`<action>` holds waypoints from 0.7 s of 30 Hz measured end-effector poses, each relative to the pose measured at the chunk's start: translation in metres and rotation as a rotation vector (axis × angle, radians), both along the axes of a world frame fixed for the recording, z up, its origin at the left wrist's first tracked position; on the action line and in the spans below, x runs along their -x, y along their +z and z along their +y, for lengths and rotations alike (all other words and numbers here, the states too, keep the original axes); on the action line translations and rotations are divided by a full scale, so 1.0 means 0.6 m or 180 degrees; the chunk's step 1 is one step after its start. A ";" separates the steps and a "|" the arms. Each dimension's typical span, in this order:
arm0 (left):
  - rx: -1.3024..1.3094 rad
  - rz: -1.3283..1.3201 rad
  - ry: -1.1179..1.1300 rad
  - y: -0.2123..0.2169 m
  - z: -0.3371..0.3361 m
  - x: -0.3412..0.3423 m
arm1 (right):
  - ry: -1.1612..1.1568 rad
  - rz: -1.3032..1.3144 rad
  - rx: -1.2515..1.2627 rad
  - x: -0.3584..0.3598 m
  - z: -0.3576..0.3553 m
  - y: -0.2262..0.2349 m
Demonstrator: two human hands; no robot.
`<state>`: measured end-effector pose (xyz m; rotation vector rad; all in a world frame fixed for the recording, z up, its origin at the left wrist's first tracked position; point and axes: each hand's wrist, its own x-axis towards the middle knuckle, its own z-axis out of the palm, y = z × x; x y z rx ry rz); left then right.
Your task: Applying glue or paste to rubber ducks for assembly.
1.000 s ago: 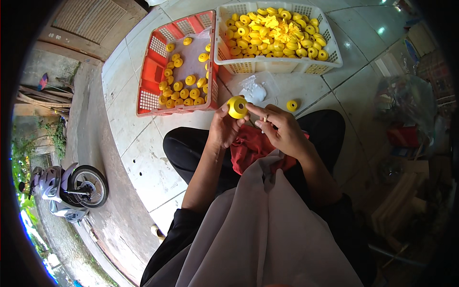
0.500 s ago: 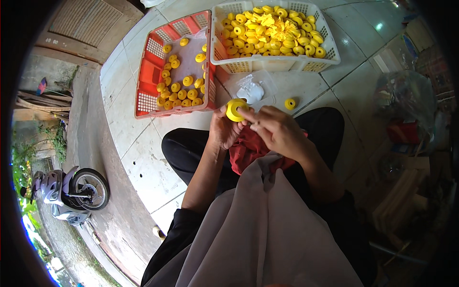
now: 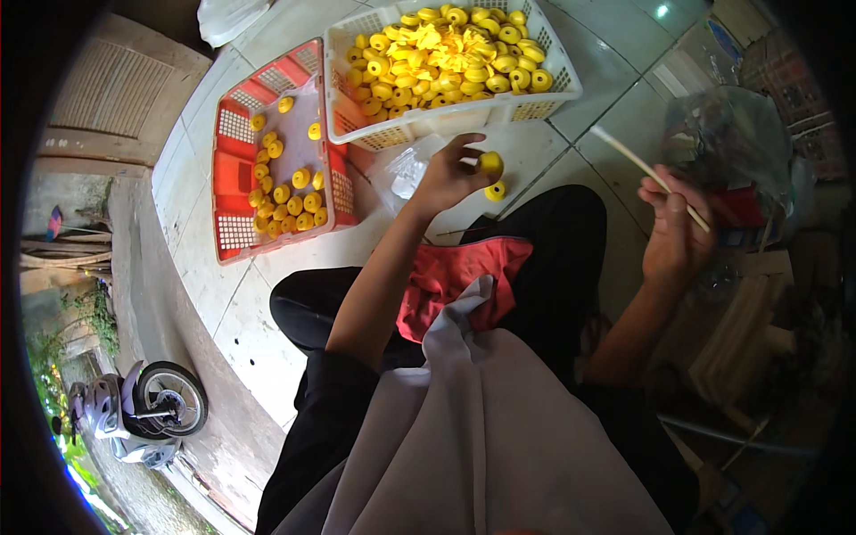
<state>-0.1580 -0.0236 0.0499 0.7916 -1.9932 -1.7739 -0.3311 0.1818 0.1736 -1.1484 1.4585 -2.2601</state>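
Note:
My left hand (image 3: 448, 176) is raised over the tiles in front of my lap, its fingers closed at their tips on a yellow ring-shaped piece (image 3: 490, 164). A similar yellow piece with a dark centre hole (image 3: 496, 191) lies on the floor just below it. Off to the right, my right hand (image 3: 675, 218) grips a thin pale stick (image 3: 644, 168), whose whitish end points up and left. Beside my left hand is a clear plastic sheet or tray (image 3: 406, 176) with something white on it, partly covered by the hand. A red cloth (image 3: 464, 278) rests on my lap.
A white crate (image 3: 446, 119) heaped with yellow pieces stands ahead. Left of it, a red crate (image 3: 234, 178) holds several more on a pale liner. Clear plastic bags (image 3: 727, 134) and wooden pieces (image 3: 736, 357) lie at the right. A motorbike (image 3: 134, 410) stands far left.
My hands have parted. The left moved forward and right relative to the crates, with a yellow piece; the right went far right and now shows a stick. The view has shifted rightward.

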 end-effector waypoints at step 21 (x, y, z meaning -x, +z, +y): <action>0.1812 0.0206 0.0551 -0.025 -0.084 0.143 | -0.0977 -0.0630 -0.0322 0.114 0.059 -0.085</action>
